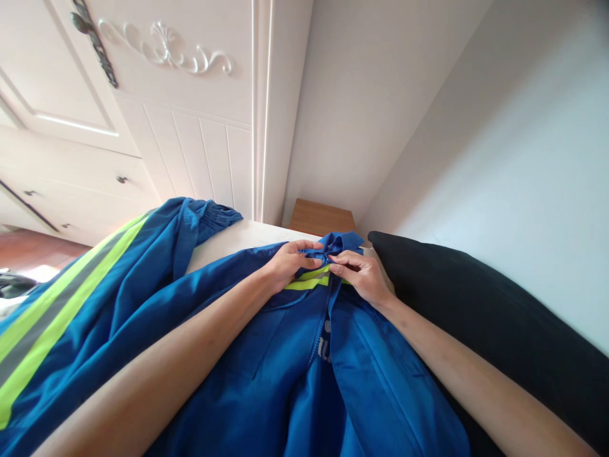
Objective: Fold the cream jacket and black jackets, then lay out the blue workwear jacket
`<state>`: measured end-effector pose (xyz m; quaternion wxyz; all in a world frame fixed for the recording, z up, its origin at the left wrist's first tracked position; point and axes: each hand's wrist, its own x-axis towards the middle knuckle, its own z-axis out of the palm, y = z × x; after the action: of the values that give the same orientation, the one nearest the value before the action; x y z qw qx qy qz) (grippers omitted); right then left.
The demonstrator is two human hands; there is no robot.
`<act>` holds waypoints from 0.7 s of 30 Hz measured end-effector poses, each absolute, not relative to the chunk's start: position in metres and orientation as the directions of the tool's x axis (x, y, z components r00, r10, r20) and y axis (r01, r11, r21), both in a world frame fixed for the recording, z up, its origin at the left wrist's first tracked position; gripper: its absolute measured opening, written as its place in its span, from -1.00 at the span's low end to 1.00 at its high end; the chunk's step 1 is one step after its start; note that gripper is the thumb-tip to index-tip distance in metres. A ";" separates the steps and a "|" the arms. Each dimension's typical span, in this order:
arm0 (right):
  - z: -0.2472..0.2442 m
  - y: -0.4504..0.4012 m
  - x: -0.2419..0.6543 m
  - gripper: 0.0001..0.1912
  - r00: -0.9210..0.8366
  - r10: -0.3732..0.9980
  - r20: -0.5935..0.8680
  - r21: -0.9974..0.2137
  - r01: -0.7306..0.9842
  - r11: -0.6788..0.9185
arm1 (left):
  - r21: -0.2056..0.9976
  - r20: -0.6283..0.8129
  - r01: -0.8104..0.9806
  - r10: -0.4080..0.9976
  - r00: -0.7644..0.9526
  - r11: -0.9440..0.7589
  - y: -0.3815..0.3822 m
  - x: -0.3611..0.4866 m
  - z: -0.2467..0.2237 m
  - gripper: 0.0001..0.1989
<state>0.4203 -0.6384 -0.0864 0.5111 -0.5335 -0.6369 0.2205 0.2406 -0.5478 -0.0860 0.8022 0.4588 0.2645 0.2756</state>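
Note:
A blue work jacket (266, 343) with yellow-green and grey reflective stripes lies spread before me, its collar (347, 241) at the far end. Both hands meet at the front opening just below the collar. My left hand (291, 261) pinches the left edge of the front between thumb and fingers. Opposite it, my right hand (362, 276) pinches the right edge, the fingertips of both hands nearly touching. Whether they hold a zipper pull or a snap is too small to tell. Lower down, the zipper (318, 346) runs apart, showing pale lettering inside.
Another blue garment part with wide reflective stripes (90, 273) and a gathered end lies at left. A dark padded item (457, 292) borders the jacket at right. Beyond stand a brown wooden box-like surface (321, 217), a white wardrobe (200, 95) and a pale wall (514, 158).

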 end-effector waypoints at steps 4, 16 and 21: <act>-0.086 -0.641 0.419 -0.73 0.099 0.906 0.412 -0.823 0.468 0.323 | 0.927 -0.140 -0.168 0.727 0.673 0.335 -0.549 0.242 -0.084 -0.54; -0.086 -0.639 0.422 -0.65 0.404 0.827 0.392 -0.891 0.390 0.232 | 0.796 0.282 0.184 0.622 0.731 -0.577 -0.523 0.206 -0.057 -0.62; -0.088 -0.637 0.427 -0.68 0.458 0.764 0.455 -0.871 0.409 0.273 | 0.547 0.435 0.296 0.568 0.699 -0.783 -0.519 0.205 -0.064 -0.75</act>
<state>0.4271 -0.6366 -0.0881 0.6212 -0.5856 -0.5008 0.1429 0.2050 -0.5193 -0.0643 0.2240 0.8940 0.2414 0.3036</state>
